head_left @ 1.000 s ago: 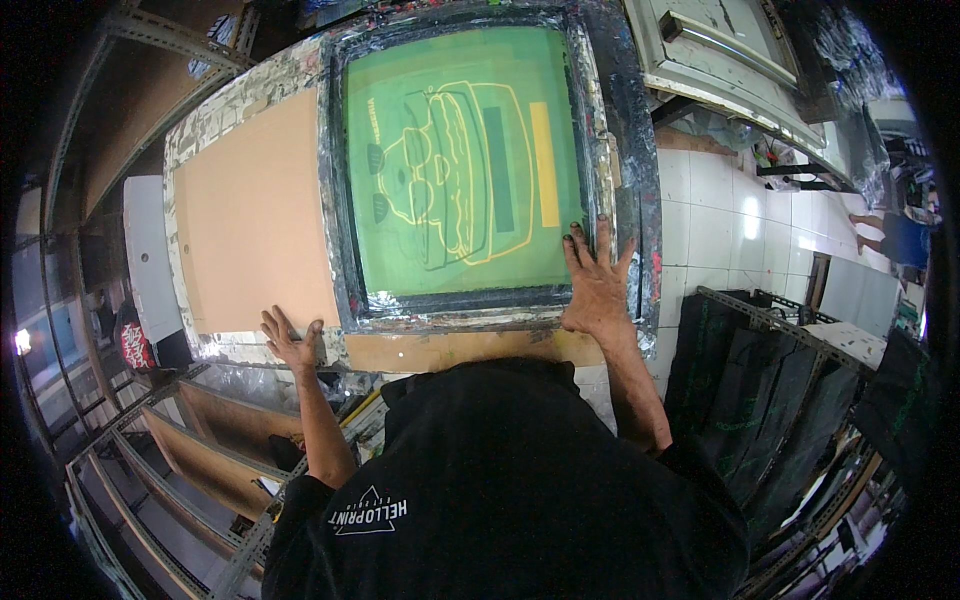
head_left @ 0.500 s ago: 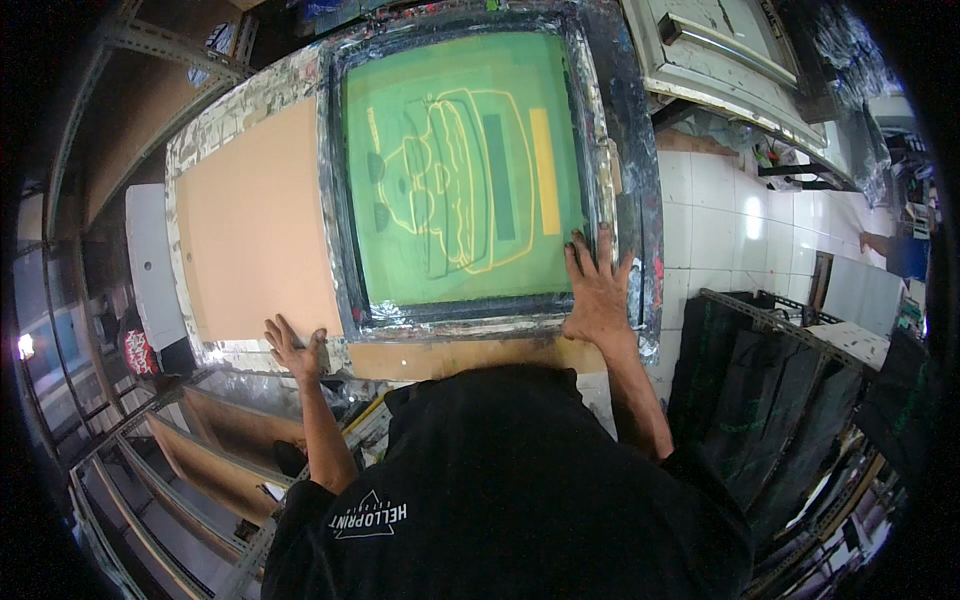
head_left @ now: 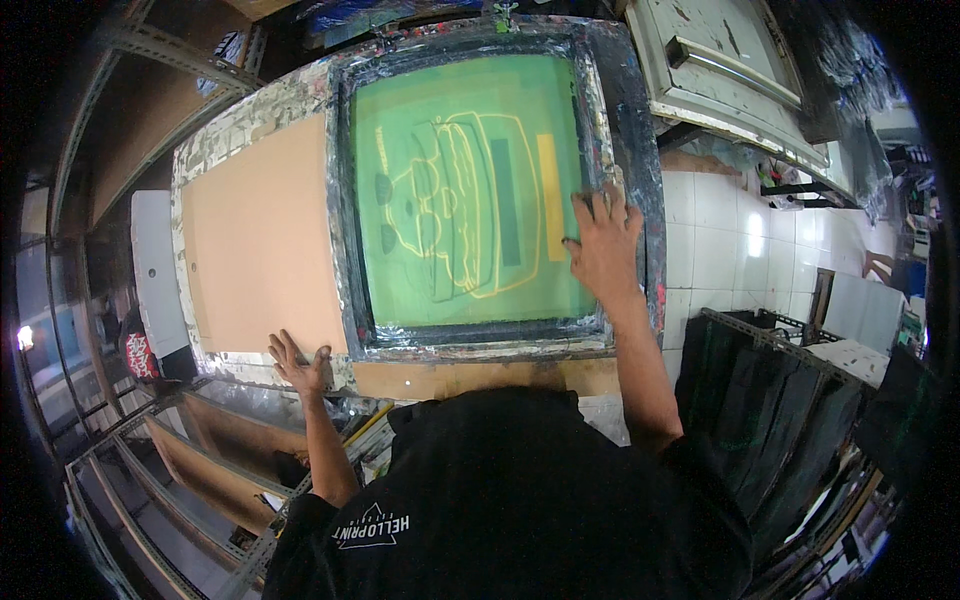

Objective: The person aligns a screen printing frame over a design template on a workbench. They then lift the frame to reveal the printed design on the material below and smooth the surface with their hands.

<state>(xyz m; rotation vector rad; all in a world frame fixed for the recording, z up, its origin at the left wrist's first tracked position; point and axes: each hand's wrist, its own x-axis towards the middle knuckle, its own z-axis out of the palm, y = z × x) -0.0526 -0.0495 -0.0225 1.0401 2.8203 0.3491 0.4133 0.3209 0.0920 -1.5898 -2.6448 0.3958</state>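
The screen's green mesh (head_left: 462, 215) sits in a dark, paint-crusted frame (head_left: 480, 332) on the right half of the worktop (head_left: 255, 125). Yellow outlines cross the mesh, with a yellow bar (head_left: 551, 198) near its right edge and a dark green bar (head_left: 506, 203) just left of that. A short line of tiny, blurred lettering stands by the mesh's left edge. A tan board (head_left: 262, 250) lies flat beside the frame, on the worktop's left half.

The left hand (head_left: 300, 366) is spread and grasps nothing, its fingers over the board's near right corner, by the worktop's near edge. The right hand (head_left: 606, 255) lies over the frame's right rail with bent fingers; whether it grips the rail cannot be told.

The person's black shirt (head_left: 560, 500) bears white lettering and a triangle outline. Beyond the worktop's right edge, dark sheets (head_left: 750, 400) carry faint green markings. Past its near left corner, a red item (head_left: 138, 355) shows white lettering.
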